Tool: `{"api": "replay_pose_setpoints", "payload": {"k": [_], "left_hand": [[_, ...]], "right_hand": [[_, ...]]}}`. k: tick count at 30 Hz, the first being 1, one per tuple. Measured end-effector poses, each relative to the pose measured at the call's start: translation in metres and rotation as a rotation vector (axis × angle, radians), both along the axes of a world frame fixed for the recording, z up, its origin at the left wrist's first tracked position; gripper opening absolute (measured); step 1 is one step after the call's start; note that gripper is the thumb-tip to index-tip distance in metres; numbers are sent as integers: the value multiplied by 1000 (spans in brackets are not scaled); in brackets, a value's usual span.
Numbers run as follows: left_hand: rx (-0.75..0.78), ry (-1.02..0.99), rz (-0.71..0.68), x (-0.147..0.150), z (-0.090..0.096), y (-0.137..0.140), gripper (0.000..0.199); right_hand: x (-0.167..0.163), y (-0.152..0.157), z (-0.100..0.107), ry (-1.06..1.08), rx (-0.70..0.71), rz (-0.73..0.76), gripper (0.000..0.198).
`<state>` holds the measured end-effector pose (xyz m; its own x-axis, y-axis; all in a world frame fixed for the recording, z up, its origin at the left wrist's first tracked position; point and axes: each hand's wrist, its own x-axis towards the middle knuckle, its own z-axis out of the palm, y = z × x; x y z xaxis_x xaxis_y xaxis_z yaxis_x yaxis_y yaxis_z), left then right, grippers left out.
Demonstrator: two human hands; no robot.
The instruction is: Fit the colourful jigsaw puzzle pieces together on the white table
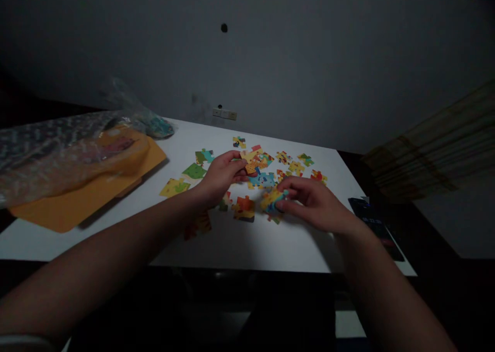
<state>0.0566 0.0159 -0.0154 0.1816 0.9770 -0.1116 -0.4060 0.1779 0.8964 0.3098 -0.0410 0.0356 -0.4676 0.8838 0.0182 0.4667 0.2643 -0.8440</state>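
Pinches orange puzzle piece [251, 164] in left hand [224, 172], blurred yellow-blue piece [271, 200] in right hand [314, 202], above table [270, 249] with phone [374, 227] near right edge.

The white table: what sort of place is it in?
Probably a room in a home: jigsaw pieces spread over the white table, sockets on the plain wall behind, and what looks like a striped curtain.

Left bare hand [221, 175] grips a yellow-and-orange jigsaw piece [251, 167]. Right bare hand [315, 202] pinches a blurred yellow-and-blue jigsaw piece [271, 200] over the white table [278, 251]. Multicoloured loose pieces [263, 180] lie around. Clear plastic wrapping [85, 122] overlaps an orange flat envelope [62, 215]; a black rectangular phone [374, 223] lies rightward.
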Motion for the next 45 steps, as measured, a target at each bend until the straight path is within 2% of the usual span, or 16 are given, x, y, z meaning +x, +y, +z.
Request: {"api": "replay_pose_setpoints", "payload": {"k": [2, 4, 6, 9, 17, 29, 40, 45], "left_hand": [[13, -51, 48, -1, 2, 1, 9], [32, -79, 87, -1, 3, 2, 11], [39, -82, 104, -2, 3, 3, 13], [33, -64, 107, -3, 2, 3, 11], [52, 66, 5, -3, 4, -2, 16], [37, 17, 11, -4, 4, -2, 11], [5, -30, -60, -2, 5, -5, 9], [5, -141, 23, 0, 2, -2, 12]], "right_hand": [[-29, 25, -14, 241, -139, -81, 32], [-56, 42, -27, 393, -203, -159, 43], [-73, 49, -38, 489, -248, -227, 51], [-79, 46, -48, 548, -307, -255, 56], [-73, 31, -46, 495, -328, -304, 64], [-72, 32, -49, 481, -280, -308, 56], [-73, 33, -49, 448, -267, -363, 63], [-72, 34, -47, 439, -286, -353, 72]]}}
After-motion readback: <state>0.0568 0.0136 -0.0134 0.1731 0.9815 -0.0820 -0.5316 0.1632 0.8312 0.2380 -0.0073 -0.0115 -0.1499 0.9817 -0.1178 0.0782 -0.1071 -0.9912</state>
